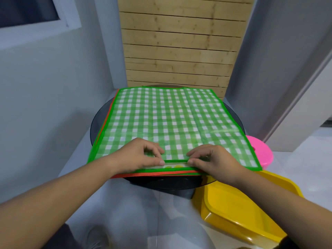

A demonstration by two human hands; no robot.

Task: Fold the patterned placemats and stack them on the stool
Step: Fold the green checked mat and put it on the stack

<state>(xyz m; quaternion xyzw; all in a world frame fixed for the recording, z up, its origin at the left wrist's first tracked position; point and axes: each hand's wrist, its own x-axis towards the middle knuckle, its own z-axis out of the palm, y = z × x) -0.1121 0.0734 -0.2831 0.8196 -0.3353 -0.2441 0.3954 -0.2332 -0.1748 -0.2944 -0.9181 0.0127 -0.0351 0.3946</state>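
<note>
Table: round, dark glass table (98, 123), carrying the whole pile of mats.
Top placemat: green checked placemat (170, 119) with a green border lies flat and unfolded on top of the pile, crease lines visible across it.
Lower placemats: orange-edged placemats (152, 174) lie beneath it, showing at the left and near edges.
Yellow seat: yellow plastic seat (242, 209) sits low on the right.
Stool: pink stool (262, 155), likely the target, is just past the table's right rim, with no mats on it.
Left hand: left hand (140, 156) pinches the top mat's near edge, fingers (157, 149) curled.
Right hand: right hand (213, 159) pinches the same edge just beside it.
Handling: looks thin, light, slick and floppy, holding creases; best gripped at the near corners, as a central pinch will sag.
</note>
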